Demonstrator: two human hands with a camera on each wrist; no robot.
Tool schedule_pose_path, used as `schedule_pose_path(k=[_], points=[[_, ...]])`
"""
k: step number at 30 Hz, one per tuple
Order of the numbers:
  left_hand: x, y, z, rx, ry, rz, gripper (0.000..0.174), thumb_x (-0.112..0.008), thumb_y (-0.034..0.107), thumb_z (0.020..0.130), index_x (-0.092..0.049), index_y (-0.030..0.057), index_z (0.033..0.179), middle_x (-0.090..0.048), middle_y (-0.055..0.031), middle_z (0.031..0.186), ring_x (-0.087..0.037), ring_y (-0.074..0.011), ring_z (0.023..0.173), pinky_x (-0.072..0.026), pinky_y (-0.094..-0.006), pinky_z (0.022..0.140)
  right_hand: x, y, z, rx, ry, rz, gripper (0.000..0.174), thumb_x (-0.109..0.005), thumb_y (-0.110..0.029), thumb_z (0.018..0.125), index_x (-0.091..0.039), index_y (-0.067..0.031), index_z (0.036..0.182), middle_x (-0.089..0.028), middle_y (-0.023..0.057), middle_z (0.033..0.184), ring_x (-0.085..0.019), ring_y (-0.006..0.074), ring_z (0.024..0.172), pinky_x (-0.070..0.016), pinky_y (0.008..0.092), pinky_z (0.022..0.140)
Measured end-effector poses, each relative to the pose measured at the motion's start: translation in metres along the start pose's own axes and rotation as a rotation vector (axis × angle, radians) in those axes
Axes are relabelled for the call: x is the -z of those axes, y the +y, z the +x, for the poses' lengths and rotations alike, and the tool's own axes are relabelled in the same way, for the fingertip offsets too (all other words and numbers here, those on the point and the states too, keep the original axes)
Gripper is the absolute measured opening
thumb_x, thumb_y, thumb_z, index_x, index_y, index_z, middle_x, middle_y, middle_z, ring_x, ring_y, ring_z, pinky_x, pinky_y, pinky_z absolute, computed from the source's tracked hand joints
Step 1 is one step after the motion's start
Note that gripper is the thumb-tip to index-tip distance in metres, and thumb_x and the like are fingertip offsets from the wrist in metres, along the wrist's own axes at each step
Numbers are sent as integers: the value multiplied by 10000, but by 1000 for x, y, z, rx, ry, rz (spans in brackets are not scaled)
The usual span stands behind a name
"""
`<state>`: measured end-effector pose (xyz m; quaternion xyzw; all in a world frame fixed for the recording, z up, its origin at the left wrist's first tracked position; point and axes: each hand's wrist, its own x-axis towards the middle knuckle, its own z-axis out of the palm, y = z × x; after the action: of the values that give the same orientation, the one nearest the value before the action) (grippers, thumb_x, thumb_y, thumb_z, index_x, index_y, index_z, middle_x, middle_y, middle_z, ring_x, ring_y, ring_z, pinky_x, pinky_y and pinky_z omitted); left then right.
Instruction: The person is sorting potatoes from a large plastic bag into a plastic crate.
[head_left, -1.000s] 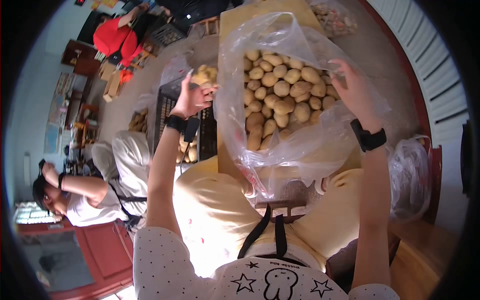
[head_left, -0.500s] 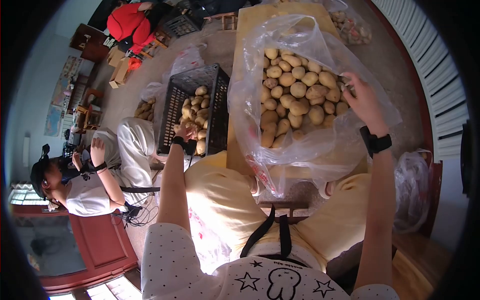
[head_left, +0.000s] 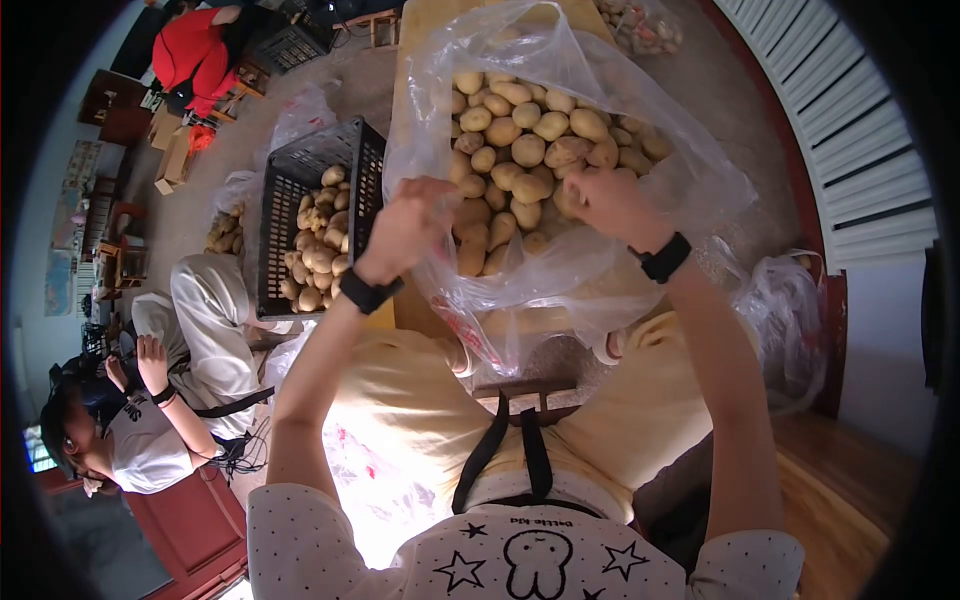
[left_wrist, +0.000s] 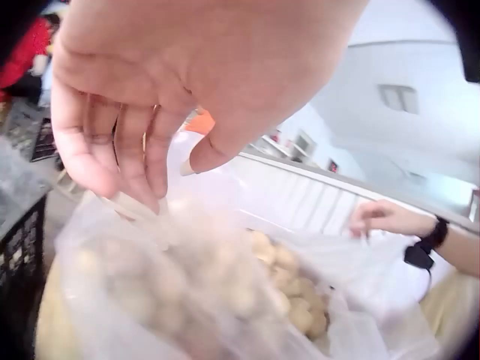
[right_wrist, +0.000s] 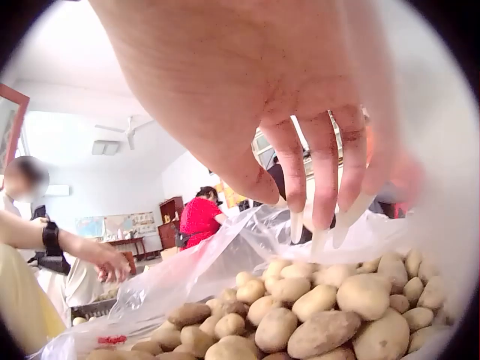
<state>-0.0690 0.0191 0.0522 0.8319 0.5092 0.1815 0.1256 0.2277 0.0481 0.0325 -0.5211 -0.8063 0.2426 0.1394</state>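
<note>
A clear plastic bag (head_left: 640, 265) spreads wide at its mouth, with many potatoes (head_left: 528, 150) heaped inside. My left hand (head_left: 410, 228) hovers by the bag's left edge, fingers loosely bent and thumb apart, holding nothing. In the left wrist view its fingertips (left_wrist: 135, 196) hang right at the film. Over the right side of the heap is my right hand (head_left: 620, 208). Its fingers (right_wrist: 322, 176) point down at the potatoes in the right wrist view, spread and relaxed, with no potato between them.
A black slatted crate (head_left: 280, 165) with potatoes, one of them knobbly, stands left of the wooden bench (head_left: 402, 95). Another filled bag (head_left: 645, 28) lies beyond, and a plastic bag (head_left: 785, 310) sits at right. A seated person (head_left: 150, 430) is at left.
My left hand, which held a knobbly yellowish potato, lowered it into the crate and has come back empty to the bag. My right hand moved inward from the bag's right edge over the potatoes.
</note>
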Motion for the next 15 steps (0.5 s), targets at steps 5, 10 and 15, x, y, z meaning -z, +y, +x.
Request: schedule_pose_path(k=[5, 10, 15], points=[[-48, 14, -10, -157, -119, 18, 250, -595, 263, 820, -619, 92, 1001, -597, -104, 949, -537, -292, 922, -453, -369, 825, -52, 19, -15, 100, -252, -187, 214, -594, -233, 774, -606, -27, 828, -647, 141, 777, -630, 326, 792, -499, 450, 677], [-61, -1, -9, 171, -291, 350, 480, -550, 510, 813, -674, 46, 807, -639, -115, 796, -566, -303, 899, -451, -410, 778, -63, 14, -19, 118, -419, -347, 218, -606, -231, 750, -634, -30, 829, -650, 148, 781, -639, 327, 757, -507, 441, 663], [-82, -7, -14, 166, -391, 422, 618, -525, 620, 767, -685, 26, 714, -644, -113, 726, -592, -287, 810, -439, -423, 719, -59, -1, -18, 155, -427, -397, 205, -606, -220, 742, -646, -29, 804, -646, 148, 763, -644, 313, 733, -514, 421, 643]])
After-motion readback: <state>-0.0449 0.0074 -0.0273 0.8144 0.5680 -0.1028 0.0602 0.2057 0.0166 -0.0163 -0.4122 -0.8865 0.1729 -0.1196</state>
